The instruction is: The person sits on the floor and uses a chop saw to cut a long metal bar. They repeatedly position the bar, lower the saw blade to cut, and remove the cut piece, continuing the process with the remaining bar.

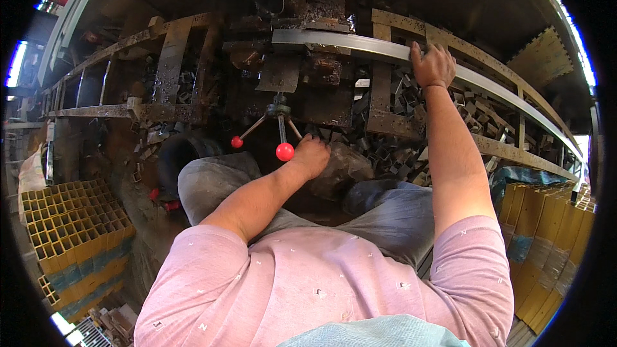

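Note:
A long silvery metal profile (352, 42) runs from the middle of the machine out to the far right, over a steel frame. On top of it lies my right hand (434, 64), its thumb over the near edge and its fingers curled across the far side. Lower down, my left hand (312, 155) is closed around one arm of a three-armed turning handle, and hides that arm's end. The other arms end in red ball knobs (285, 152); the hub (278, 107) sits in front of a metal plate (279, 73) on the machine.
Heaps of short metal offcuts (482, 115) lie within and below the right frame (511, 147). Another steel frame (96, 112) extends left. Bundles of yellow rectangular tubes (77, 221) stand at lower left and at right (540, 217). A plastic bag (347, 164) lies by my knees.

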